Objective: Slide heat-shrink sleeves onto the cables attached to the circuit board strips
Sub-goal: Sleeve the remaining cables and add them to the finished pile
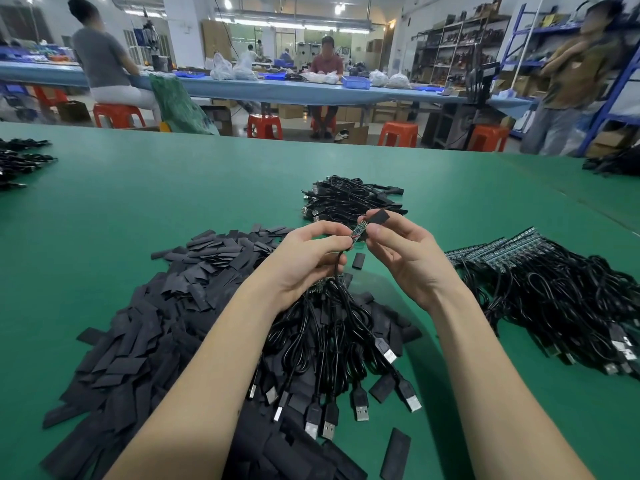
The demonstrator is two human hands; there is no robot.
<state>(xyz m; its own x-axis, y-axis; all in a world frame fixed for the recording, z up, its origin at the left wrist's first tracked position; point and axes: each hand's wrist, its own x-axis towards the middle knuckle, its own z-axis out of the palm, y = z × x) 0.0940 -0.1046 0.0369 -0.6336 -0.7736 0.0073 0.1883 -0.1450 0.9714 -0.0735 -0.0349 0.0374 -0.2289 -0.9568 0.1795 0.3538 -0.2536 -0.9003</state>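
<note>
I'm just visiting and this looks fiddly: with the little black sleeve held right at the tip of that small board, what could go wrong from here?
1. The sleeve looks flattened, so it may catch on the circuit board strip rather than slide over.
2. The right hand only pinches the sleeve at its end; it could slip and drop onto the table.
3. The left hand also holds a cable bundle, whose weight may tug the strip out of line.

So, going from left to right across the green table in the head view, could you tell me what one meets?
Heap of black sleeves → left hand → circuit board strip → right hand → pile of unsleeved cables.
</note>
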